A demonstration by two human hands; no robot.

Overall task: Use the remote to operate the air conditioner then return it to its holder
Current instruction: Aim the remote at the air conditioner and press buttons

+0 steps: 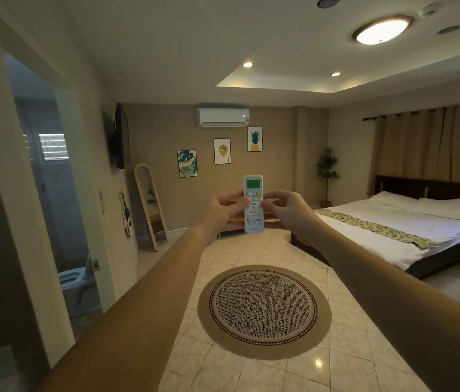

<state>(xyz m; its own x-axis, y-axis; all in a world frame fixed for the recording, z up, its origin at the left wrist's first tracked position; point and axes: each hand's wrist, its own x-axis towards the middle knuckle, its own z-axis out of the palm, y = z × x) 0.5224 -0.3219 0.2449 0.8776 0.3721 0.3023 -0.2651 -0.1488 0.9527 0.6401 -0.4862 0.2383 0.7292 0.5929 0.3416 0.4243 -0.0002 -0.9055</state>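
A white remote point(253, 193) with a lit green screen stands upright at arm's length, its top aimed at the far wall. My left hand point(223, 206) grips its left side, thumb on the front. From the right, my right hand point(282, 206) reaches in with its fingertips on the buttons at the remote's middle. High on the far wall hangs the white air conditioner point(224, 117), with a small light on its right end. No remote holder is in view.
A bed point(409, 230) with white sheets fills the right side. A round woven rug point(264, 311) lies on the tiled floor. On the left are an open bathroom doorway point(53, 210), a wall television point(121, 137) and a leaning mirror point(151, 206).
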